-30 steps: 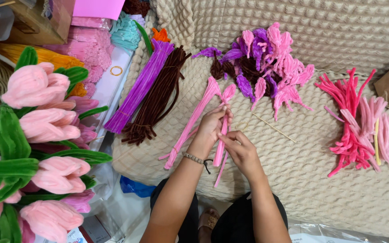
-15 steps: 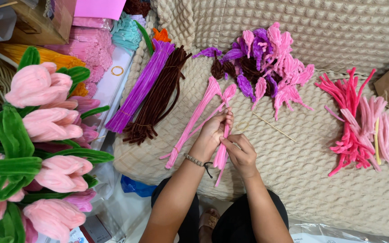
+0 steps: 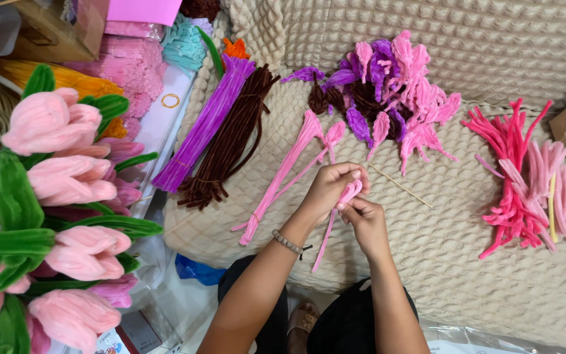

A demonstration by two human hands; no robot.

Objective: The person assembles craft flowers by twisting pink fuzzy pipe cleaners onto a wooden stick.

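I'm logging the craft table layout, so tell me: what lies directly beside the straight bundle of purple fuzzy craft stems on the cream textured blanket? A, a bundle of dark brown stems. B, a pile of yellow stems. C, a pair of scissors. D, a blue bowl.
A: the bundle of dark brown fuzzy stems lies right alongside the straight purple fuzzy stem bundle on the cream textured blanket.

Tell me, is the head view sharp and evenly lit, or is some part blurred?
Head view: light is soft and even, without glare; the hands and pink stem are sharp; the near tulips at left look slightly soft; edges bend a little from the wide lens.
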